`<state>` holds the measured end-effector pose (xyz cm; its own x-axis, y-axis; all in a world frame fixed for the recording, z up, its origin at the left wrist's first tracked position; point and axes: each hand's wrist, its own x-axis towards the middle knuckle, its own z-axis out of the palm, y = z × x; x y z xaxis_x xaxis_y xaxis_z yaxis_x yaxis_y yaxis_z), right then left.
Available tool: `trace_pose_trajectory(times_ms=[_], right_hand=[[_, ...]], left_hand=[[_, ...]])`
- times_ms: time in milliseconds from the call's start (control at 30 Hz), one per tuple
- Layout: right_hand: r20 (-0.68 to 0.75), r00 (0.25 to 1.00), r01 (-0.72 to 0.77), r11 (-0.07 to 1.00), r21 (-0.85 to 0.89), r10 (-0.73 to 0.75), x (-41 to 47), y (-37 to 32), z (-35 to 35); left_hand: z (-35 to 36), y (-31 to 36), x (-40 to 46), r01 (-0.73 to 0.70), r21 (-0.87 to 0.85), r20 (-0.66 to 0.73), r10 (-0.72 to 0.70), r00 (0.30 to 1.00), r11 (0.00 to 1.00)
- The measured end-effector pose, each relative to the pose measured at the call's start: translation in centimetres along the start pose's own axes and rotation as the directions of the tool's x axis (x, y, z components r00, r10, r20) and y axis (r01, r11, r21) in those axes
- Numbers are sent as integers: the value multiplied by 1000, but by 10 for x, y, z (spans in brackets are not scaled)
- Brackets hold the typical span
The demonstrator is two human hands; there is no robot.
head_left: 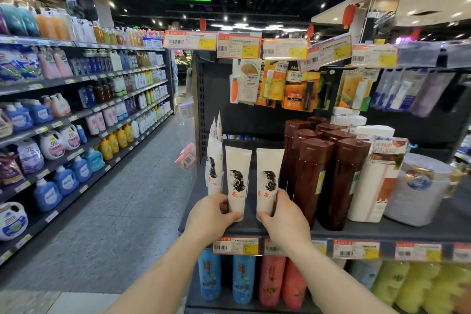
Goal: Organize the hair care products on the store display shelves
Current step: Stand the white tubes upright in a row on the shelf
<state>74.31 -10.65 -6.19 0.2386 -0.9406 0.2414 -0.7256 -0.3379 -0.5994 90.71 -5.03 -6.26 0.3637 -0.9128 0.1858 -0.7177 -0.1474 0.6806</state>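
The person stands at a store shelf [356,233] and holds two white tubes, one in each hand. The left hand [211,216] grips the left tube [237,181] near its bottom, with the thumb in front and the other fingers curled behind it. The right hand [285,219] grips the right tube [269,178] the same way. Both tubes stand up straight at the front of the shelf, side by side with a small gap between them. More white tubes [214,160] stand just to the left, and tall brown bottles [321,176] stand just to the right.

The step in hand looks like lining up the tubes in a neat row with the pictures facing out. Next, the person probably needs to set both tubes down flat so they do not tip, push them close to the others, and then let go gently.
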Motion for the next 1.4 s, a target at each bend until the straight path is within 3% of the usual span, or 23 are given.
trace_pose_trajectory(times_ms=[367,667,1267,1400], right_hand=[[-4,1000,4,1000,11,-4,-3,0,2],[-10,999,53,986,156,-52,-10,7,2],[-50,998,45,992,121,-39,-18,0,-1],[-76,997,10,994,112,-1,-28,-6,-12]], left_hand=[[3,-3,-1,-5,10,-16,5,1000,1000],[4,-4,-1,13,40,-9,-13,1000,999],[3,-4,-2,-6,63,19,5,1000,998],[-4,0,-6,-17,-8,-57,16,998,1000]])
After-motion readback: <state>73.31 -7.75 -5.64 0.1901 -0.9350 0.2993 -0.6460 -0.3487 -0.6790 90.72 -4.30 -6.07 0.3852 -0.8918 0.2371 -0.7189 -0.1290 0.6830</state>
